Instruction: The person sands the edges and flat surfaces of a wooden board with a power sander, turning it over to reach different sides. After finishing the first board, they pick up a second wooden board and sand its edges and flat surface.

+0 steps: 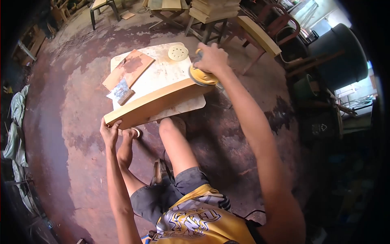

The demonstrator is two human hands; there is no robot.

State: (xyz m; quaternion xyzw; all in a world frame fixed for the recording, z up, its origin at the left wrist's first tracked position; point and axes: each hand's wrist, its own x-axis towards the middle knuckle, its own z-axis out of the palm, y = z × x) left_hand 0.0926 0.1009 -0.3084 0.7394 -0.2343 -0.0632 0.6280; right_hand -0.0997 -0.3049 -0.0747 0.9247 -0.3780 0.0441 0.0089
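A long wooden board (pixel 151 102) stands on its edge across a small white table (pixel 162 75). My left hand (pixel 109 132) grips the board's near left end, thumb on its side face. At the far right end, my right hand (pixel 212 59) is wrapped round a yellow electric sander (pixel 202 77). The sander's pad is at the board's top edge; whether it touches cannot be made out. Behind the board lie a flat brown wooden panel (pixel 132 69) with a dark stain, a broad scraper (pixel 122 92) with a wooden handle, and a round sanding disc (pixel 178 52) with holes.
Stacked boards (pixel 211 10) rest on a stand at the back. Another long board (pixel 260 36) lies across a reddish chair (pixel 284 20). A large dark drum (pixel 339 57) is at right. Pale sacks (pixel 18 126) line the left side of the stained floor (pixel 85 101).
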